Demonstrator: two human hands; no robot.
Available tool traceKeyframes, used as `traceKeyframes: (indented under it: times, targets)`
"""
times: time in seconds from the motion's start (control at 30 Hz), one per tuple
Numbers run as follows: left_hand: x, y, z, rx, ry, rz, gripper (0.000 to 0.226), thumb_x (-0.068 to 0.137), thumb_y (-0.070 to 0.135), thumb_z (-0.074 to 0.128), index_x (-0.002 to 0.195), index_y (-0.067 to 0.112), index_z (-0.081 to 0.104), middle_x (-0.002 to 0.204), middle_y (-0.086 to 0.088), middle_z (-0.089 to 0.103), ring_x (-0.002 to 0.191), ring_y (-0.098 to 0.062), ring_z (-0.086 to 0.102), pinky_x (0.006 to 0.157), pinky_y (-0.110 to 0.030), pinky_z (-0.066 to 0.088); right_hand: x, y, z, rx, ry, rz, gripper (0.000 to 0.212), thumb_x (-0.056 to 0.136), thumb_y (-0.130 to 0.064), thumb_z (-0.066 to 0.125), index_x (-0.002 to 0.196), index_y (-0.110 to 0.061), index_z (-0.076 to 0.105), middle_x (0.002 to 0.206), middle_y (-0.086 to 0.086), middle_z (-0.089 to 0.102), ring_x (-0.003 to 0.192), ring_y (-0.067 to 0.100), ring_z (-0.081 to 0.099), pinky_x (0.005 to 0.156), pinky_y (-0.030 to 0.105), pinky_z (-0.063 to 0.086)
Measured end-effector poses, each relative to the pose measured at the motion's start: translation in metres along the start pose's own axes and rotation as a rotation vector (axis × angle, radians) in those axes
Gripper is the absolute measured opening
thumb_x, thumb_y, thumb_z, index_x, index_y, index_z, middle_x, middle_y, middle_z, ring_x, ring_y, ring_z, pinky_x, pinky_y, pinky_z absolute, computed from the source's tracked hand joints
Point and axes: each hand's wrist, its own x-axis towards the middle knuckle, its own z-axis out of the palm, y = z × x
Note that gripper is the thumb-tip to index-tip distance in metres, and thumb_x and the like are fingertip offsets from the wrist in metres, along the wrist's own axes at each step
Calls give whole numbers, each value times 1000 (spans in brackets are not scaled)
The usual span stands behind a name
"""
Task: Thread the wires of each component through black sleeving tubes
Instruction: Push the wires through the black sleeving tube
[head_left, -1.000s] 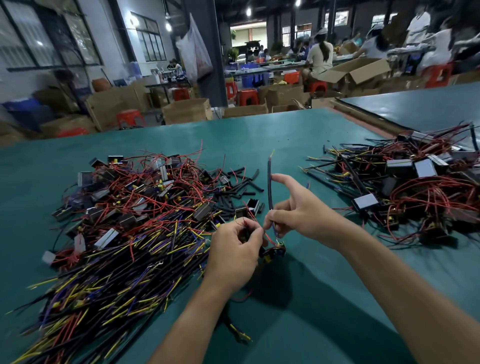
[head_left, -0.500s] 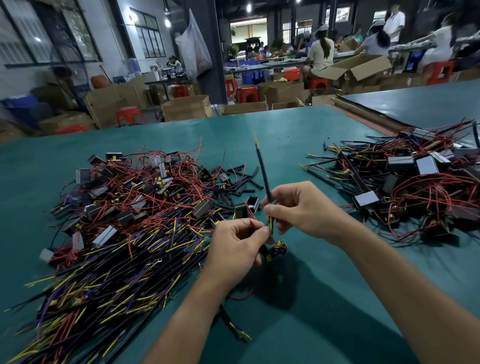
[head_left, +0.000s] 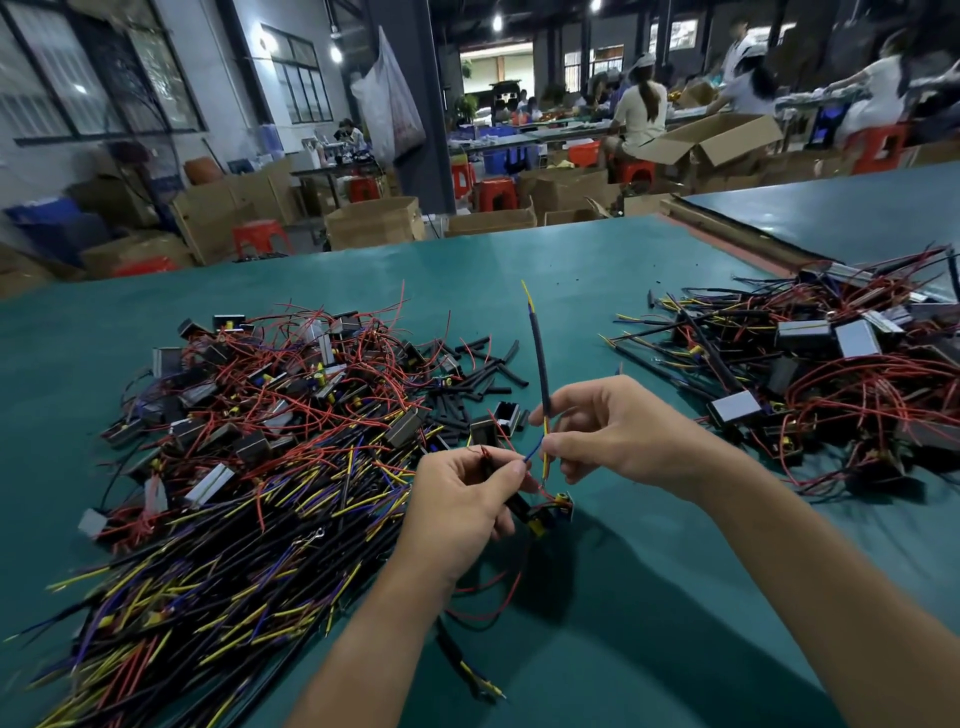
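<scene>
We see the right hand (head_left: 618, 436) pinching the lower end of the black sleeving tube (head_left: 540, 358), held upright, with the yellow wire (head_left: 527, 293) poking out its top. The left hand (head_left: 457, 504) pinches the blue wire (head_left: 534, 451), fingers curled. The component (head_left: 545, 514) hangs just below both hands, over the green table (head_left: 519, 260).

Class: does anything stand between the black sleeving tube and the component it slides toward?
Nothing visible does. Below the thin black sleeving tube, pinched by the right hand, bare yellow wire runs free to the small black component held by the left hand.
</scene>
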Motion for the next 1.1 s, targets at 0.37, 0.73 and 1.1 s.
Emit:
traceKeyframes:
  times: [0.37,0.73,1.1]
  targets:
    - [-3,-1,0,141,-31,80,12,89,7,67,78,11,71,50,-8,59,37,-12,49,43,-20,41,3,-1,3,-47,318,-77,60,91,-4,62,132,-38,34,93,10,68,56,26,66,53,25,53]
    - [-7,0,3,4,-218,37,28,82,-18,58,90,6,69,77,-3,73,44,-9,50,45,-19,44,7,13,-10,-500,474,-65,12,86,-18,62,79,-22,70,67,-6,71,55,14,62,58,29,52]
    - [-1,-2,5,-38,-71,-36,18,90,4,64,93,8,47,54,-2,63,34,-15,48,36,-20,37,4,-9,1,99,357,-29,36,102,-12,41,71,-6,58,44,0,43,38,13,34,43,25,47]
